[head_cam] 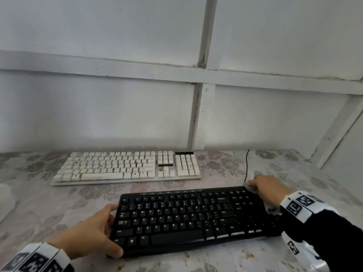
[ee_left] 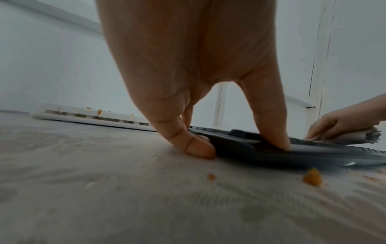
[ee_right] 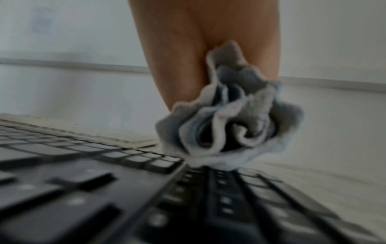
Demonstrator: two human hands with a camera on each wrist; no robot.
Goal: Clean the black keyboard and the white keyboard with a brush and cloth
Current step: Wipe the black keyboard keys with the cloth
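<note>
The black keyboard (head_cam: 192, 216) lies near the table's front edge. My left hand (head_cam: 98, 234) grips its left end, thumb on the front corner and fingers along the left edge; the left wrist view shows the left hand (ee_left: 208, 140) clamped on the black keyboard (ee_left: 271, 153). My right hand (head_cam: 265, 190) holds a bunched grey cloth (head_cam: 252, 188) against the keyboard's far right corner. The right wrist view shows the grey cloth (ee_right: 227, 123) crumpled under the palm, touching the black keyboard (ee_right: 125, 189). The white keyboard (head_cam: 127, 165) lies behind, with orange crumbs on its keys. No brush is in view.
A flower-patterned tablecloth (head_cam: 39, 203) covers the table. Orange crumbs (ee_left: 312, 177) lie on it by the black keyboard's front. A thin black cable (head_cam: 247, 163) runs from the black keyboard toward the white panelled wall (head_cam: 117, 105) right behind the white keyboard.
</note>
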